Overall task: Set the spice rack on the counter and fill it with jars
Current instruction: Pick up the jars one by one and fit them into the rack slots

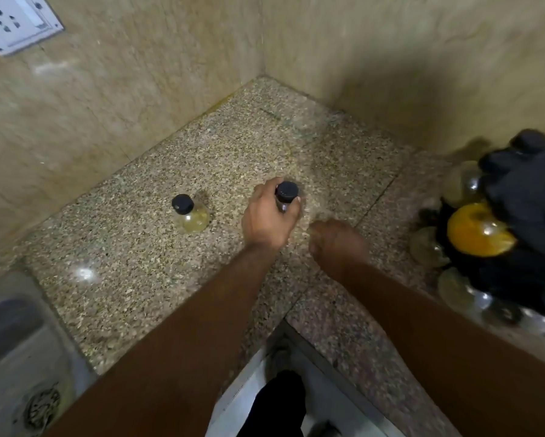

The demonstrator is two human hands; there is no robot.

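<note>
Two clear black-capped jars on the worktop [157,298]: one jar [189,214] free, one held jar [285,195] with left hand [269,220] fingers clamped round it. Right hand [338,244] blurred, fingers' state unclear.

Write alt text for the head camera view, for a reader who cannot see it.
A person's left hand grips a black-capped jar over a speckled granite counter in a tiled corner, while the right hand hovers loosely closed beside it. Another black-capped jar stands to the left; a black spice rack with round jars sits blurred at right.
</note>
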